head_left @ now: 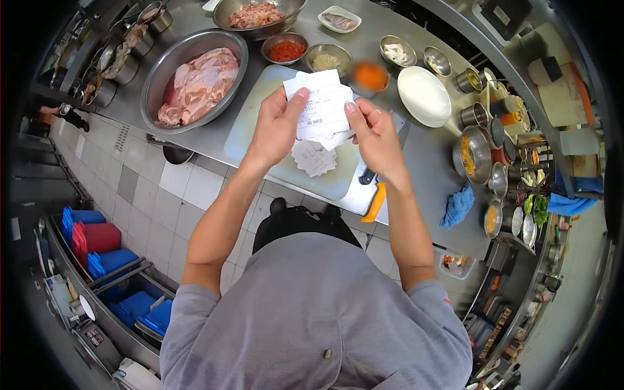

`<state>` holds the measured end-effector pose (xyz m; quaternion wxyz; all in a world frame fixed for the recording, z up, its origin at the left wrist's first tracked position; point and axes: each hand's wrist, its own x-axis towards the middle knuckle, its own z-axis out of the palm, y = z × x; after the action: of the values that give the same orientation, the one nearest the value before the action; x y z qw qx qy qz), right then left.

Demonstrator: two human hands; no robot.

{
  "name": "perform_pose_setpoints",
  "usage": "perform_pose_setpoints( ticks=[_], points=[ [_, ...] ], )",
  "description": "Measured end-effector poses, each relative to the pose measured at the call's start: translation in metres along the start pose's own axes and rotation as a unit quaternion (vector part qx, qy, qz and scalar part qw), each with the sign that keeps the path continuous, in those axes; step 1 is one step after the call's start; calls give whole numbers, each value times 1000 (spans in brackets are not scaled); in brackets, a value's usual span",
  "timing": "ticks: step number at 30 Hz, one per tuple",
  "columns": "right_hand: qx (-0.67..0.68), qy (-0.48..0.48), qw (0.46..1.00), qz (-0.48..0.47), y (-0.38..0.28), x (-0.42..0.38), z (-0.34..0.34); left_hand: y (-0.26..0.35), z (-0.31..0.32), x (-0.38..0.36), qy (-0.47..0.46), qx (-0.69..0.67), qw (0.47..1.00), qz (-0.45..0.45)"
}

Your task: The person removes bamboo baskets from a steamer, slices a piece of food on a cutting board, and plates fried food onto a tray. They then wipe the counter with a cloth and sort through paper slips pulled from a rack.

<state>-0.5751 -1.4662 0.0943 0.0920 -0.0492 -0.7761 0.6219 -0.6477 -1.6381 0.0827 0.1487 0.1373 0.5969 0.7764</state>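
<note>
Between my two hands is a small stack of printed paper receipts, fanned a little and held over the cutting board. My left hand pinches their left edge, thumb on top. On the right edge, my right hand grips them the same way. Below them, more paper slips lie on the pale cutting board. A knife with a yellow handle and one with a black handle rest by the board's right side.
A large steel bowl of raw meat stands left of the board. Behind are bowls of red shreds and chopped pieces. A white oval plate, a blue cloth and several steel bowls sit to the right.
</note>
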Motion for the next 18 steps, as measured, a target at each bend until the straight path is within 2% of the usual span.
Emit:
perform_pose_setpoints(
  ticks=[6,9,15,18],
  points=[
    [-70,33,996,-34,7,-29,10,-4,10,-43,49,97,992,66],
    [-24,36,996,-75,17,-34,16,-10,10,-48,37,147,986,66],
    [-11,28,985,-168,-9,-24,5,-4,16,-34,60,115,985,110],
    [-112,57,991,-54,-23,-23,5,6,16,-28,52,105,984,132]
  ],
)
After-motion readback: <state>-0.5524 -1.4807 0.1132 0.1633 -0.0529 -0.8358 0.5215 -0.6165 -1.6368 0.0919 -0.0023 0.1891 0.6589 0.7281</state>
